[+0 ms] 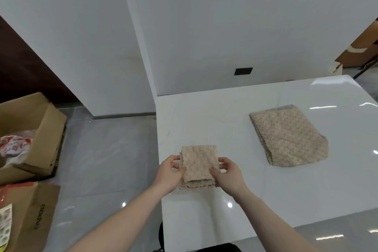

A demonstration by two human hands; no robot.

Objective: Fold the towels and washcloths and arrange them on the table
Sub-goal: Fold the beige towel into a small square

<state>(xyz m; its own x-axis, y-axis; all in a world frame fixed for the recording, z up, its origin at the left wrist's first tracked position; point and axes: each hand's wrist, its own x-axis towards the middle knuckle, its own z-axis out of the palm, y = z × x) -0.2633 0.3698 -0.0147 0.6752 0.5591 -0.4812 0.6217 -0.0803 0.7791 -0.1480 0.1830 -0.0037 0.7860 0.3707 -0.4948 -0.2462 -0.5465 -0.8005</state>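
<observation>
1. Small beige textured washcloth (198,164), folded into a narrow multi-layer rectangle, sits near the left front edge of the glossy white table (225,120). Layered edges show at the near end.
2. Left hand (171,172) pinches the washcloth's left side, thumb on top, fingers curled at the edge. Right hand (227,171) does the same on the right side. Can't tell if the cloth is lifted slightly or resting flat.
3. Handling, my read: light, soft, limp, grippy knobbly weave, not fragile. The layers will likely splay if held by one edge, so grip both long sides through all layers, or support from under.
4. Larger beige folded towel (290,136) of the same weave lies flat further right on the table, well apart from the washcloth. Looks done.
5. Off the table: open brown cardboard boxes (38,135) on the grey floor at left, with red-and-white packaging inside.
</observation>
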